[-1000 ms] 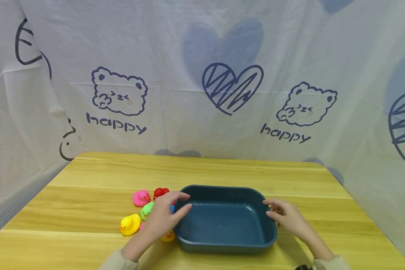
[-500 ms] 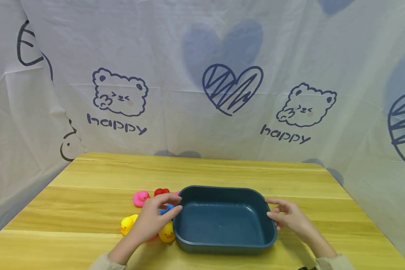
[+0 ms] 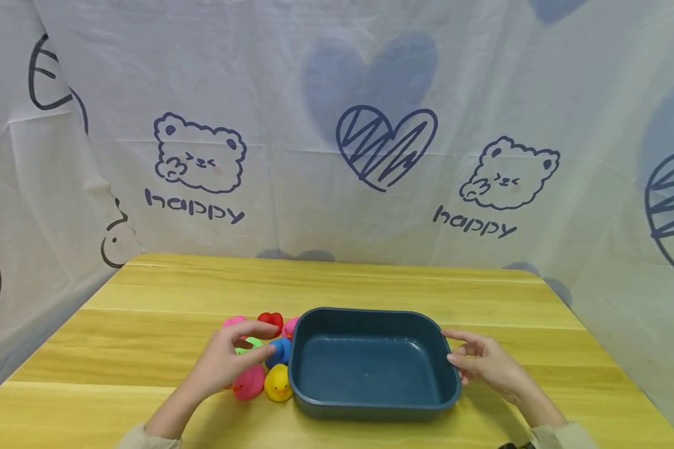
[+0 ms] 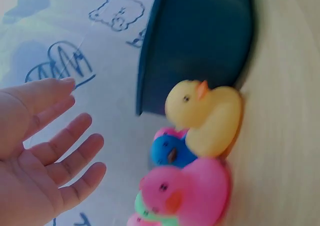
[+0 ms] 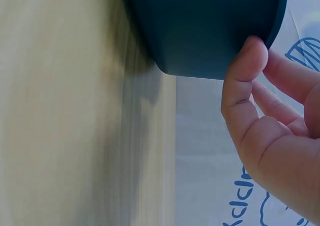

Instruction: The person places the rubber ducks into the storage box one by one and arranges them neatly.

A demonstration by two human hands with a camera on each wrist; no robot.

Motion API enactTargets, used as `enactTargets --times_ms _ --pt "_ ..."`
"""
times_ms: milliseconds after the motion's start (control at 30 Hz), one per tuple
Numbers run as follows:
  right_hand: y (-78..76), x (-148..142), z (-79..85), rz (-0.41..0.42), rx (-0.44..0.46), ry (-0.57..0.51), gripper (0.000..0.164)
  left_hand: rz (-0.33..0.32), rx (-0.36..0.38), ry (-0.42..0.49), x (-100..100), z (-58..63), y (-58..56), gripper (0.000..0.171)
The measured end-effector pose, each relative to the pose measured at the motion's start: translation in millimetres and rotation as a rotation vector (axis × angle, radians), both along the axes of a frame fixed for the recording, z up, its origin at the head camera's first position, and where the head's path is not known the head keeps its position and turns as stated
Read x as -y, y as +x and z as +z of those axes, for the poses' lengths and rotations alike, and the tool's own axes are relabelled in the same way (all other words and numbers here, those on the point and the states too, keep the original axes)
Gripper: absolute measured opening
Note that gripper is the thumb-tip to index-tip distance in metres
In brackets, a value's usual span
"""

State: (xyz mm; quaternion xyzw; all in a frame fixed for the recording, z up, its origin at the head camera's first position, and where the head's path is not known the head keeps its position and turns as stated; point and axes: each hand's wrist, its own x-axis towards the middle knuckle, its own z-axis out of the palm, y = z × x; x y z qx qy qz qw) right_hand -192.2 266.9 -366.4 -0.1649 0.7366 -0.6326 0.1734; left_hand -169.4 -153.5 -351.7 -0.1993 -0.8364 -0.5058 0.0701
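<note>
A dark blue rectangular basin (image 3: 371, 410), with nothing in it, stands on the table. At its right end, my right hand (image 3: 485, 365) touches the rim with relaxed fingers; the right wrist view shows the thumb (image 5: 252, 55) against the outer wall. My left hand (image 3: 216, 362) hovers over several rubber ducks left of the basin, fingers apart and holding nothing. Nearest the basin's left wall are a yellow duck (image 3: 278, 383), a blue duck (image 3: 279, 353) and a pink duck (image 4: 210, 191). Behind them sits a red duck (image 3: 271, 322). The left hand partly hides a green duck (image 3: 254, 343).
The wooden table (image 3: 539, 362) reaches back to a white cloth (image 3: 292, 206) printed with bears and hearts. More of this cloth hangs at both sides. Another pink duck (image 3: 234, 320) shows behind the left hand.
My left hand has drawn away from the basin's left rim, moving left over the ducks. My right hand has shifted slightly outward at the right rim. The basin has stayed put.
</note>
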Motion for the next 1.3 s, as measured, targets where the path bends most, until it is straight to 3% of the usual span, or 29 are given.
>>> enactTargets --times_ms 233,533,767,1300 --pt "-1.9 0.0 -1.3 0.000 0.012 0.011 0.065 -0.094 0.029 -0.034 31.5 -0.5 -3.9 0.025" --pt "-0.8 -1.3 -1.1 -0.012 0.024 0.005 0.064 -0.217 0.111 0.014 65.4 -10.6 -7.4 0.029" --pt "-1.2 -0.6 -0.9 0.001 0.027 -0.012 0.063 -0.188 0.220 0.004 81.2 -16.2 -8.9 0.034" --pt "-2.4 -1.1 -1.6 0.007 0.054 -0.020 0.063 -0.208 0.338 -0.019 103.3 -29.5 -11.1 0.046"
